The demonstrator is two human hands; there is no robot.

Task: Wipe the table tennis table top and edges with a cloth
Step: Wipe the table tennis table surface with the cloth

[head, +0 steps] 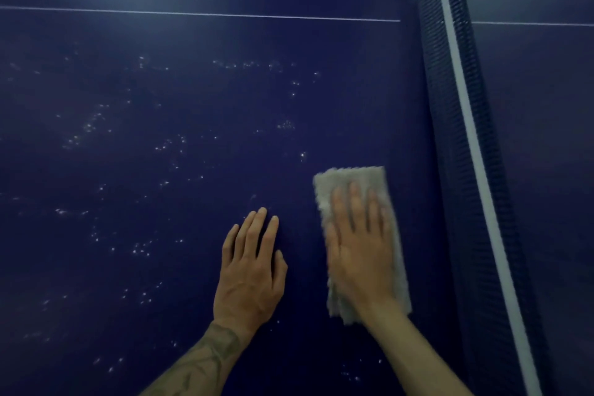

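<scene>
The dark blue table tennis table top (160, 170) fills the view, speckled with small shiny droplets across its left and middle. A folded grey cloth (350, 180) lies flat on it near the net. My right hand (360, 247) presses down on the cloth with straight fingers spread over it. My left hand (252, 267) rests flat on the bare table surface just left of the cloth, fingers straight and holding nothing.
The dark net (463, 170) with its white top band (475, 154) runs along the right side, close to the cloth. A thin white centre line (199, 13) crosses the table farther away. The other half of the table (546, 138) lies beyond the net.
</scene>
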